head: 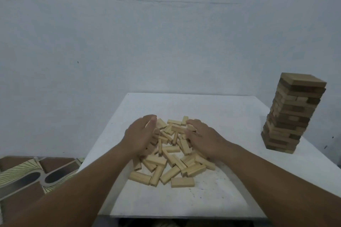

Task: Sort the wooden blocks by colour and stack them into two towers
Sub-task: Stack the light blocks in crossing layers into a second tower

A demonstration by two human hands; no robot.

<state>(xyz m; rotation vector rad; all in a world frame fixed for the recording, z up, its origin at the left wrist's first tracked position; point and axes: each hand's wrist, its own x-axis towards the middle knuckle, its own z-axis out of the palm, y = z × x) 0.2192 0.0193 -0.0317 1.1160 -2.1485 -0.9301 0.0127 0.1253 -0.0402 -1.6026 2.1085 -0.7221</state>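
Observation:
A loose pile of light wooden blocks (171, 155) lies in the middle of the white table (230, 116). My left hand (140, 134) stands on its edge against the pile's left side, fingers straight. On the pile's right side rests my right hand (201, 134), palm down with fingers spread over the blocks. Neither hand grips a block. A tall tower of darker brown blocks (293, 112) stands upright at the table's right edge, well apart from both hands.
A pale wall rises right behind the table. Patterned floor tiles (33, 175) show at the lower left beyond the table's left edge. One flat light block (182, 182) lies alone at the pile's near side.

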